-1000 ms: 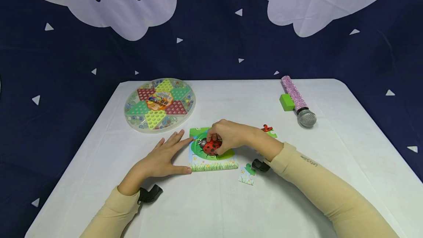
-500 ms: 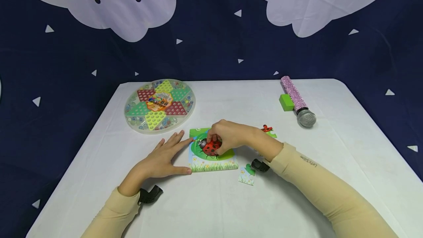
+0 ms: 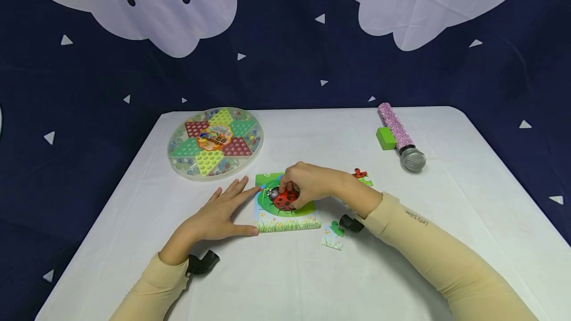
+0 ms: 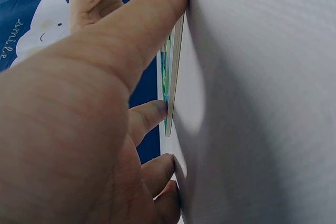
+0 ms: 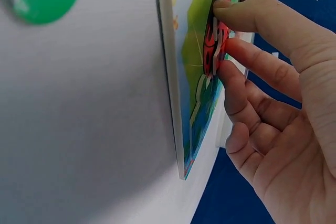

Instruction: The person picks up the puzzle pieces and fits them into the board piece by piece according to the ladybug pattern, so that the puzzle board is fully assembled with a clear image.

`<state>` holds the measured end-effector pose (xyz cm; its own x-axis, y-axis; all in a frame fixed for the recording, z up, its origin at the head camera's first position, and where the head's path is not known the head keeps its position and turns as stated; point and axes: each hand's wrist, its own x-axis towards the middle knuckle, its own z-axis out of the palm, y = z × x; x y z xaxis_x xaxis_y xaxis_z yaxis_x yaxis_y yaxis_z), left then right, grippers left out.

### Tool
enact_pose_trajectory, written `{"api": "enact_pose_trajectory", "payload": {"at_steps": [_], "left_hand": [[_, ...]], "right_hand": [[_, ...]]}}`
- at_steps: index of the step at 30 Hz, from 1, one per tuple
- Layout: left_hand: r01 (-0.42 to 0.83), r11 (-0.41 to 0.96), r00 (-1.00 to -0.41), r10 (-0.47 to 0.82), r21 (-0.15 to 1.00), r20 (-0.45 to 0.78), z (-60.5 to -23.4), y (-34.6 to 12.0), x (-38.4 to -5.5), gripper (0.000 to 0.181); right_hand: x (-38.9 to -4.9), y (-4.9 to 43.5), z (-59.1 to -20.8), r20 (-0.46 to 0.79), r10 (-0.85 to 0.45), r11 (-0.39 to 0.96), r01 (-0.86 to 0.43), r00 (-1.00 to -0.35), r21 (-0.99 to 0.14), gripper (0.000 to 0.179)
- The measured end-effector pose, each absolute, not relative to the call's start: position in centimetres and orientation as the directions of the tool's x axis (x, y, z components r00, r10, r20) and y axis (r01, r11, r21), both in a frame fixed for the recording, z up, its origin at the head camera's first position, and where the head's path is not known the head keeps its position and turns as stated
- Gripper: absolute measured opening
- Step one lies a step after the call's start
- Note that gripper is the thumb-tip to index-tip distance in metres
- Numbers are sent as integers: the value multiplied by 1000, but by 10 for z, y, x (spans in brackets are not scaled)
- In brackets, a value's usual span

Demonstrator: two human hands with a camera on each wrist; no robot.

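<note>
A ladybug jigsaw puzzle board [image 3: 290, 224] lies flat on the white table. My right hand [image 3: 312, 181] bends over it, and its thumb and fingertips pinch a ladybug puzzle piece [image 5: 218, 43]. In the right wrist view that piece sits slightly raised and tilted over the green picture. Along the board's left side, my left hand [image 3: 216, 217] is spread, with index fingertip and thumb touching the edge. A loose puzzle piece [image 3: 333, 236] with flowers and a green patch lies off the board's near right corner. Another loose piece [image 3: 363, 177], red and green, is partly hidden behind my right forearm.
A round Chinese checkers board [image 3: 215, 143] with marbles under its clear cover lies at the back left. A pink glitter microphone [image 3: 401, 135] lies at the back right, beside a green block [image 3: 386, 138]. Dark cloud-printed cloth [image 3: 285, 68] hangs behind the table.
</note>
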<state>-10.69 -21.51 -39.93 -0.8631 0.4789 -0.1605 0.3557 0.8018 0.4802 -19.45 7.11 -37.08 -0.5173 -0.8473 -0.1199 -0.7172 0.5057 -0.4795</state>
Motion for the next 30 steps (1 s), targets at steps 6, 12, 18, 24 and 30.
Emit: {"api": "enact_pose_trajectory", "payload": {"at_steps": [6, 12, 18, 24, 30], "left_hand": [[359, 801, -863, 480, 478, -156, -400, -216, -106, 101], [365, 802, -862, 483, 474, -153, -401, -216, -107, 101], [366, 797, -860, 487, 481, -151, -400, -216, -107, 101], [366, 798, -861, 486, 479, -152, -402, -216, -108, 102], [365, 801, -861, 484, 475, -155, -402, -216, -108, 102]], "right_hand": [[-194, 71, -371, -114, -855, 492, -720, -506, -490, 29], [-193, 70, -370, -122, -856, 491, -716, -503, -497, 27], [-193, 71, -371, -120, -855, 493, -722, -504, -486, 27], [-193, 71, -372, -125, -848, 507, -720, -515, -473, 28], [-193, 72, -374, -129, -841, 522, -728, -525, -444, 29]]}}
